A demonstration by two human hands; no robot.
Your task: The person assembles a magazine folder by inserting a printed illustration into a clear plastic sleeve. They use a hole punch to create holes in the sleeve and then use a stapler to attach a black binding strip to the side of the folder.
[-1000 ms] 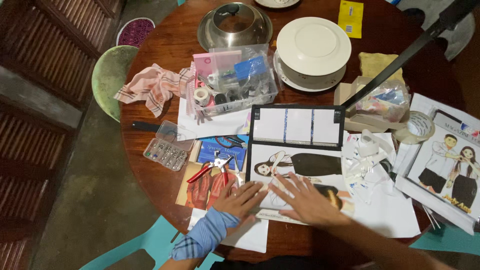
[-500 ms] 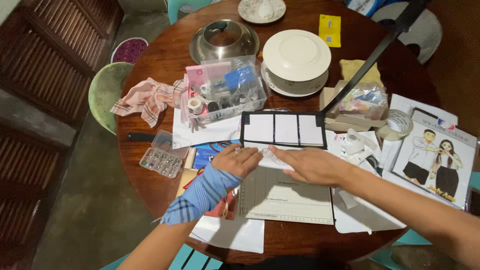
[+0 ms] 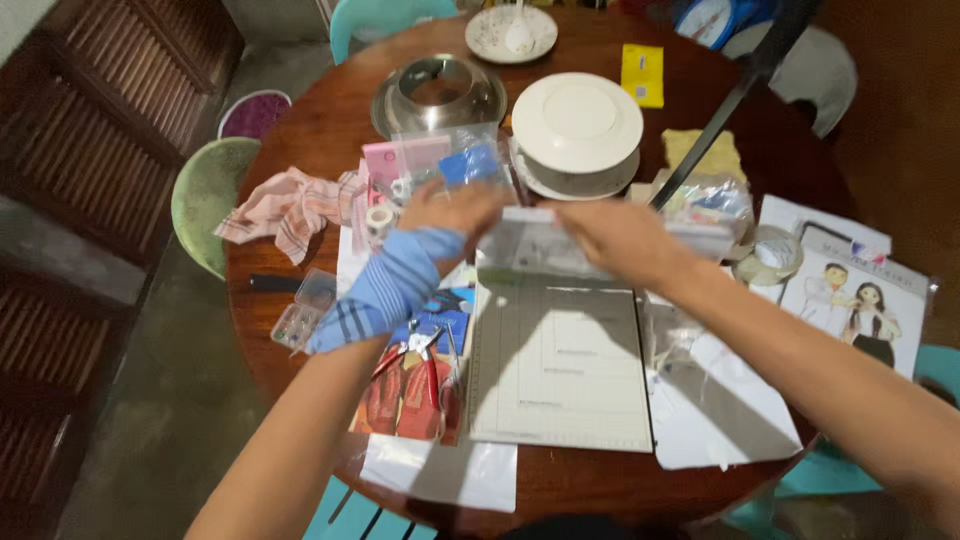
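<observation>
- Round wooden table (image 3: 300, 150) fills my view; cluttered from rim to rim; I read positions off it as a clock face, six o'clock nearest me.
- Pale gridded cutting mat (image 3: 560, 375) lies flat just below centre, toward six o'clock; judged stiff and light.
- White lidded dish (image 3: 577, 125) sits at about twelve o'clock; steel bowl (image 3: 437, 92) just beside it at eleven.
- Checked cloth (image 3: 290, 210) slumps at nine o'clock; soft.
- The thing in hand: a thin pale sheet-like piece (image 3: 530, 245), blurred, raised at the mat's far edge near table centre; I judge it light, flexible, easily creased, possibly slick if it is plastic; best pinched at both upper corners, evenly.
- Left hand (image 3: 450, 210), forearm in a blue plaid sleeve, reaches in from seven o'clock; fingers curled at the piece's left upper corner; apparently pinching it, though blur hides the fingertips.
- Right hand (image 3: 620, 240) comes in from four o'clock, forearm bare, palm down; closed over the piece's right upper corner.
- Hands apart, one at each end of the piece.
- Red-handled pliers (image 3: 425, 360) lie at seven o'clock, left of the mat.
- Tape roll (image 3: 768, 255) at three o'clock.
</observation>
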